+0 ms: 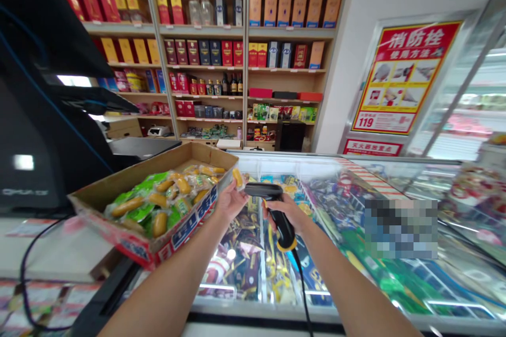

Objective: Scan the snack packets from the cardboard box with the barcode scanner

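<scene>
My right hand (290,210) is closed around the grip of a black barcode scanner (272,205) with a yellow base and a black cable running down. The scanner head points left. My left hand (230,201) holds a small clear snack packet (237,178) with a yellow piece inside, pinched at the right corner of an open cardboard box (130,242). That box is full of green and clear packets of yellow snacks (166,200) and rests on the counter edge.
A glass-topped chest freezer (356,231) full of ice cream lies under both arms. A black register screen (35,116) stands at left on a white counter (51,253). Wooden shelves (245,73) of boxed goods and bottles line the back wall; a red poster (403,79) hangs right.
</scene>
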Motion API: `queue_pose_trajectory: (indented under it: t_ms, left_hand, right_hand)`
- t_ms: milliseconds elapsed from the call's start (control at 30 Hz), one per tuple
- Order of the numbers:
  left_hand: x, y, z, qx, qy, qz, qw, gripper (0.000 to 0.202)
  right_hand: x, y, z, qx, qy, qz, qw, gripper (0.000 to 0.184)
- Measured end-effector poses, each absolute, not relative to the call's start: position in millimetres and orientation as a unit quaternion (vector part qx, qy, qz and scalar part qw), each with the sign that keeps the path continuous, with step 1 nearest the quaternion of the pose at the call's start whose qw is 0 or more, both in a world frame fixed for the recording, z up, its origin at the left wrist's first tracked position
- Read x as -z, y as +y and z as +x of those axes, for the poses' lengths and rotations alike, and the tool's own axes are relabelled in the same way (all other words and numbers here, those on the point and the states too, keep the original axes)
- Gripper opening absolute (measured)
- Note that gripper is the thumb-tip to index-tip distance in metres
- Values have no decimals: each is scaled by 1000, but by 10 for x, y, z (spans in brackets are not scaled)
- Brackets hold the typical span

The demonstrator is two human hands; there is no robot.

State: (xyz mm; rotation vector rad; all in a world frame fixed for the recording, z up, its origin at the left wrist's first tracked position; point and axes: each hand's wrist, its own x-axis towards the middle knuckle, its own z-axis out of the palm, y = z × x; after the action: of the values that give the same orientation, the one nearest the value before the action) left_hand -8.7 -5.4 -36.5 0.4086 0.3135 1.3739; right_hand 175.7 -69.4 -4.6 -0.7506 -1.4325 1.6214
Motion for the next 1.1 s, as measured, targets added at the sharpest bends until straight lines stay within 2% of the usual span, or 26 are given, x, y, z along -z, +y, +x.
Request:
queue_pose_trajectory:
  t_ms: [100, 200, 367, 500, 633, 767, 1100]
  left_hand:
    - [407, -67, -79, -625, 179, 234, 723, 15]
    - [439, -50, -63, -629, 229, 239, 703, 13]
    - [463, -14, -90, -584, 280, 254, 718, 16]
    - [452, -45, -136, -544, 247, 255, 760, 26]
    - [460, -56, -141, -561, 195, 234, 769, 17]
    - [528, 16, -123, -601, 198, 236, 737, 18]
    - [588, 89, -146, -596, 189, 259, 736, 18]
  right_hand:
    - [57, -670, 1783, -643, -561, -295, 430, 21]
    - [60, -649, 1806, -636, -557, -302, 440, 23]
    - [55, -633, 1831, -633, -541, -323, 450, 24]
    - [57, -631, 1841, -631, -547, -322, 446, 23]
    - [40, -650, 1846, -640, -568, -320, 405, 23]
    - [25, -667, 1855, -622, -585, -381, 355, 23]
    - [66, -625, 1881, -586, -609, -404, 351, 20]
